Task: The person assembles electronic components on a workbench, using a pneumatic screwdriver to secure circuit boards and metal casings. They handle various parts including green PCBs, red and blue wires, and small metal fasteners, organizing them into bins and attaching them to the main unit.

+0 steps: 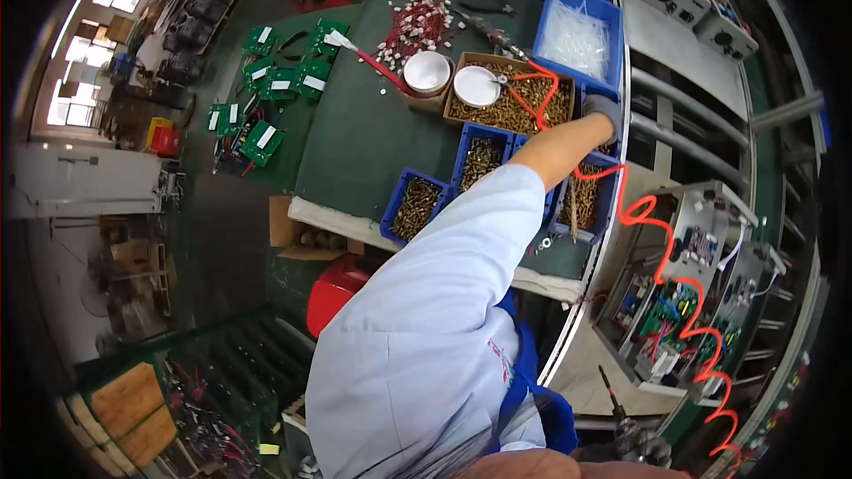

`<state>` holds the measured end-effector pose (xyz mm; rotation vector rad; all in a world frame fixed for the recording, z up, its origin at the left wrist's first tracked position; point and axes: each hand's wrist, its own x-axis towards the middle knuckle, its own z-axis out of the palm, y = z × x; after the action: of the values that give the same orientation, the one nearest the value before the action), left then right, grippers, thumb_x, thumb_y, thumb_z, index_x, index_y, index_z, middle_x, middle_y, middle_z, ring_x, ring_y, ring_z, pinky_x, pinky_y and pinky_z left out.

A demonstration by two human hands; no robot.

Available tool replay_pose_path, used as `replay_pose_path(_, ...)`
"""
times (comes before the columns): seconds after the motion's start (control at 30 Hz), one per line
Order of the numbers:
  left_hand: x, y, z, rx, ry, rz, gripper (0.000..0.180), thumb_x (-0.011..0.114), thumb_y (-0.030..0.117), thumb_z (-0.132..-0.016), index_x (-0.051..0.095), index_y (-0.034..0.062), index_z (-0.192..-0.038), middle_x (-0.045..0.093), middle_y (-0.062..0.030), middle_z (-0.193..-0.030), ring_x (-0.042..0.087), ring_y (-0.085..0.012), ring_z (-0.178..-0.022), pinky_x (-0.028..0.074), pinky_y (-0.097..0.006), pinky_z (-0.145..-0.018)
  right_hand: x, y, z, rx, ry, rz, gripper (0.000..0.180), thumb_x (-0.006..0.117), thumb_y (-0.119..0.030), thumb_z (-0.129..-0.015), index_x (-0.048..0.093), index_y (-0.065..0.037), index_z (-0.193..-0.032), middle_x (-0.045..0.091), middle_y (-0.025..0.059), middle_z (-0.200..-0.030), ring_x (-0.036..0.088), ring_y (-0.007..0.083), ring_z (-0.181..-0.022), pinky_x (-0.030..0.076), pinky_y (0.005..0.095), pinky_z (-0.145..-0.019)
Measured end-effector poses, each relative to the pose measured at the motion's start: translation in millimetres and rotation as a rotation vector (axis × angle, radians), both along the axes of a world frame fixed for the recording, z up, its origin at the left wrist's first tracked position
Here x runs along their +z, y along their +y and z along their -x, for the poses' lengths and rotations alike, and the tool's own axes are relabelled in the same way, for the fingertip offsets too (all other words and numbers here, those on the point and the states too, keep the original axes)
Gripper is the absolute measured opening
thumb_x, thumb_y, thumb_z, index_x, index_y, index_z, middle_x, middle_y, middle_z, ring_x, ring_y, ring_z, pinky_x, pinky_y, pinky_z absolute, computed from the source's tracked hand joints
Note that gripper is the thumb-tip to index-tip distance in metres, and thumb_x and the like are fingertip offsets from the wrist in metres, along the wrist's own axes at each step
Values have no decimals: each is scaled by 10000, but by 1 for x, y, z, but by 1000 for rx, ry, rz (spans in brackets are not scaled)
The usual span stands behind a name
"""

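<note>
My left arm, in a light blue sleeve, stretches across the bench. My left hand (603,110), in a grey glove, is down in a small blue bin (583,94) at the bench's right edge; its fingers are hidden. Low on the right, my right hand (641,445), also gloved, is closed around a screwdriver (612,396) whose long thin shaft points up. Beyond that hand stands an open metal chassis (661,324) with circuit boards and wires. Brass-coloured fasteners fill a cardboard box (450,106) and blue bins (391,204) around my left forearm.
A coiled red hose (683,288) runs over the bench edge down the right side. White pieces fill a blue tray (543,35). White tubs (427,72), red-wired connectors (417,25) and a pneumatic tool (495,35) lie farther back. Green circuit boards (264,142) sit left. Rollers (688,133) line the right.
</note>
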<state>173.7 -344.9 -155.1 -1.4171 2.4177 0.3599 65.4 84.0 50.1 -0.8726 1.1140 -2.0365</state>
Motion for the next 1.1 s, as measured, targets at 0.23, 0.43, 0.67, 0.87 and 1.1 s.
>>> replay_pose_path(0.23,-48,-1,10,-144,-259,-21,377,735,189,-638,727,113,-1007,696,-115,-955,658,-359,-899,479,-600,-731,-4,-20,-3,157,53,-138,310,594,-204,-823,520,-26,-1066,539,74,-915,521,130,-678,458,264,-550)
replay_pose_path(0.43,-22,-3,-30,-170,10,189,312,719,86,-651,727,73,-962,703,-141,-957,686,-328,-859,544,-515,-686,-2,-17,2,197,60,-204,304,598,-193,-830,529,-29,-1076,566,76,-934,549,135,-713,479,274,-580)
replay_pose_path(0.67,50,-7,-20,-447,157,107,367,628,144,-821,617,51,-1176,667,-175,-988,654,-256,-890,538,-337,-749,12,46,24,-174,52,-382,298,603,-181,-837,541,-32,-1088,597,78,-956,581,141,-753,504,286,-614)
replay_pose_path(0.87,118,74,29,-543,704,99,364,606,147,-846,588,39,-1193,644,-168,-1007,629,-238,-882,524,-319,-748,33,116,31,-241,-20,-92,294,608,-170,-843,550,-35,-1098,625,80,-975,609,146,-787,525,296,-644)
replay_pose_path(1.1,123,298,65,-818,848,-459,361,579,151,-876,554,26,-1213,618,-159,-1029,600,-217,-872,509,-297,-747,61,148,8,-771,78,338,212,661,-128,-776,590,-29,-949,630,39,-818,590,84,-666,494,240,-566)
